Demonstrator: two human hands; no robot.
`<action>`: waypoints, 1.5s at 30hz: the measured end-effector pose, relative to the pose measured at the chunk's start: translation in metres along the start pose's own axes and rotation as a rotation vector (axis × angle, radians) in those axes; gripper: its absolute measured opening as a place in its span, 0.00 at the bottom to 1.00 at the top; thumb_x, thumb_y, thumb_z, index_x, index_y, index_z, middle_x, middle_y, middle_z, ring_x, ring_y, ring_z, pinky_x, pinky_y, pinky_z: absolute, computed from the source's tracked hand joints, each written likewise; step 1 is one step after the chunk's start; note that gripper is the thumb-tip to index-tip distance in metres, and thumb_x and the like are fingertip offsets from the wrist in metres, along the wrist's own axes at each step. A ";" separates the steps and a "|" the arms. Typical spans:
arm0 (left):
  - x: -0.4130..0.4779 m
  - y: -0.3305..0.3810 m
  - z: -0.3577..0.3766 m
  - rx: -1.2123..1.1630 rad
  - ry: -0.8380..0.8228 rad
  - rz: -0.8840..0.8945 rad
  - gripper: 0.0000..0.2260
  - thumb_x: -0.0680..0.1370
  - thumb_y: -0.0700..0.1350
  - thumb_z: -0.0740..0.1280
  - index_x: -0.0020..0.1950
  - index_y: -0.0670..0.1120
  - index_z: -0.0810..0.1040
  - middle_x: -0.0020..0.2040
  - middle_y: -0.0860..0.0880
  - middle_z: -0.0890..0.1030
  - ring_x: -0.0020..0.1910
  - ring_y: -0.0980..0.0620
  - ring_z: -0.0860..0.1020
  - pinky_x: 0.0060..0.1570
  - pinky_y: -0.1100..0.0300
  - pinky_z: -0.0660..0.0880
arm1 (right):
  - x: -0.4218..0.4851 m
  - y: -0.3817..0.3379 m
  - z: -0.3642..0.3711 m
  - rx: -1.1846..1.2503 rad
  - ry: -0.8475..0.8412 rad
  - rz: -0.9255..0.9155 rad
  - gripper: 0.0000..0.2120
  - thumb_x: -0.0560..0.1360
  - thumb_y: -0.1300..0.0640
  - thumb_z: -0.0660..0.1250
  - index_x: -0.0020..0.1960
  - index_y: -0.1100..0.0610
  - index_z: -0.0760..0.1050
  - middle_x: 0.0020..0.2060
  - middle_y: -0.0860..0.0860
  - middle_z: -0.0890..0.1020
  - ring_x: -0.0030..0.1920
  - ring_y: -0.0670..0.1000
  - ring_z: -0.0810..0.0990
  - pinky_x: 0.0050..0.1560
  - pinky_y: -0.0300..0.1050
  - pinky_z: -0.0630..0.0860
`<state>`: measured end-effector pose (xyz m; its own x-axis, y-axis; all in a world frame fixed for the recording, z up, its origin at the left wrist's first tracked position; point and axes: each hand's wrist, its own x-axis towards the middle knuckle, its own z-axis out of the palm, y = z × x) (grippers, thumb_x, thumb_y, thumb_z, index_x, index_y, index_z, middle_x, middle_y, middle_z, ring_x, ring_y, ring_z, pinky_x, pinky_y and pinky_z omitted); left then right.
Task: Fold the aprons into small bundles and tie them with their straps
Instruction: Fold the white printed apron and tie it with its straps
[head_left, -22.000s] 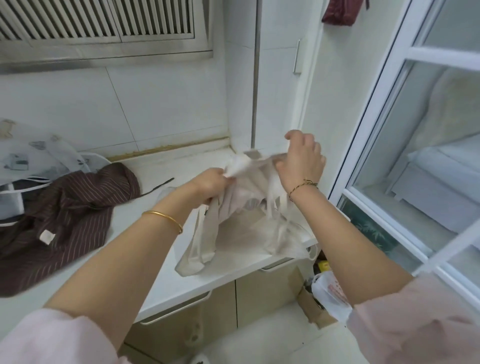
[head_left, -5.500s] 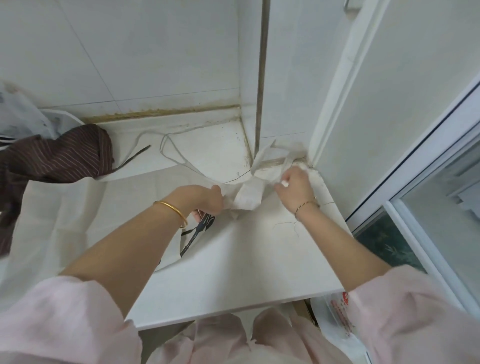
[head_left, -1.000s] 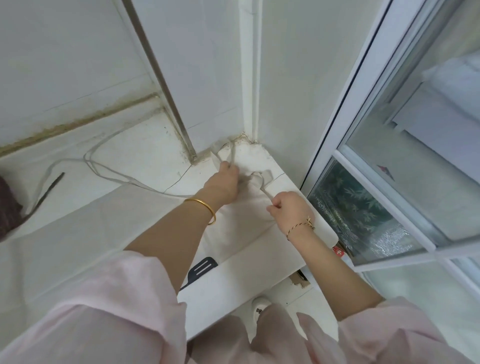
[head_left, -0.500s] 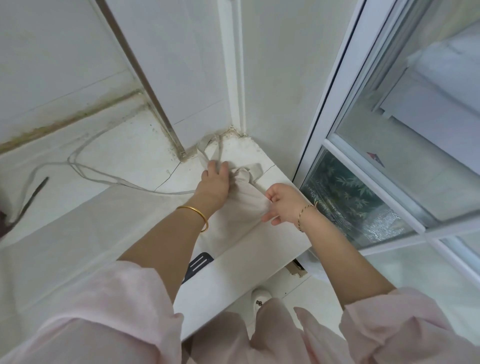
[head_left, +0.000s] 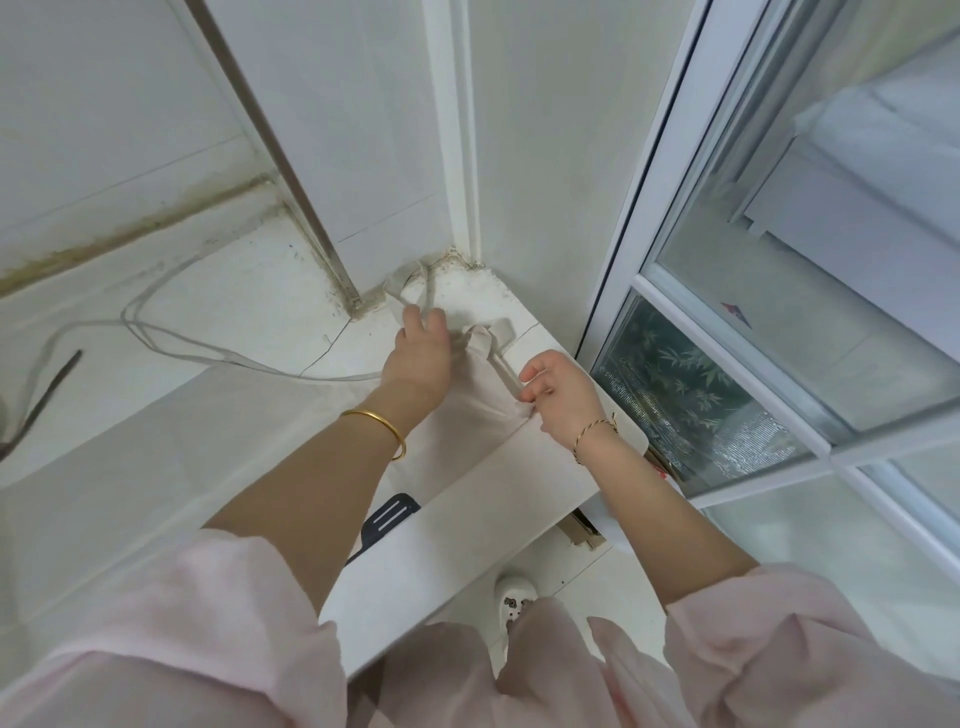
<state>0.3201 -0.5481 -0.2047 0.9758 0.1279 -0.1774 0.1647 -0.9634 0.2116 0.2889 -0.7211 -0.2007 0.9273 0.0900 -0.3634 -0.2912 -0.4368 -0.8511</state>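
Note:
A cream apron (head_left: 171, 457) lies spread flat on the white counter (head_left: 457, 551), its top end bunched in the far right corner. My left hand (head_left: 418, 353) presses down on the bunched top and grips the neck strap loop (head_left: 410, 283) that curls toward the wall corner. My right hand (head_left: 558, 397) pinches the apron's right edge, with a flat strap (head_left: 501, 364) running up from its fingers to the bunch. A thin waist strap (head_left: 171, 338) trails in loops across the counter to the left. A dark spatula print (head_left: 387, 519) shows on the cloth beneath my left forearm.
A metal pipe (head_left: 270, 150) runs down the tiled wall behind the counter. A glass sliding door (head_left: 779, 312) stands close on the right. A dark strap end (head_left: 47, 395) pokes in at the far left. The floor and a slipper (head_left: 514, 597) lie below the counter edge.
My right hand has closed on the apron's edge and drawn back a little toward me, pulling the flat strap taut. My left hand stays on the bunched top.

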 end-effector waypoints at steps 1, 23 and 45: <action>-0.002 0.001 0.001 -0.020 0.029 0.004 0.21 0.76 0.31 0.58 0.68 0.40 0.61 0.69 0.39 0.58 0.60 0.39 0.68 0.55 0.50 0.70 | 0.000 0.001 0.000 -0.007 0.008 -0.002 0.19 0.72 0.73 0.52 0.41 0.49 0.70 0.40 0.52 0.79 0.42 0.50 0.74 0.35 0.39 0.69; 0.022 0.004 -0.063 -0.025 0.312 0.080 0.11 0.76 0.36 0.58 0.56 0.41 0.74 0.56 0.42 0.74 0.58 0.41 0.69 0.48 0.50 0.70 | 0.020 -0.021 0.047 -0.755 -0.142 -0.187 0.14 0.74 0.66 0.60 0.60 0.63 0.68 0.62 0.57 0.64 0.55 0.58 0.70 0.55 0.47 0.73; -0.001 -0.001 -0.044 0.319 -0.340 0.096 0.14 0.76 0.49 0.65 0.59 0.44 0.72 0.59 0.43 0.72 0.60 0.42 0.69 0.56 0.50 0.68 | 0.022 -0.020 0.047 -0.709 -0.139 -0.138 0.21 0.71 0.68 0.59 0.64 0.59 0.64 0.63 0.57 0.61 0.56 0.59 0.69 0.50 0.46 0.71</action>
<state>0.3254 -0.5366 -0.1622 0.8731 0.0019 -0.4875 -0.0280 -0.9981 -0.0541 0.3042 -0.6680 -0.2094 0.8922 0.2783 -0.3557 0.0918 -0.8829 -0.4605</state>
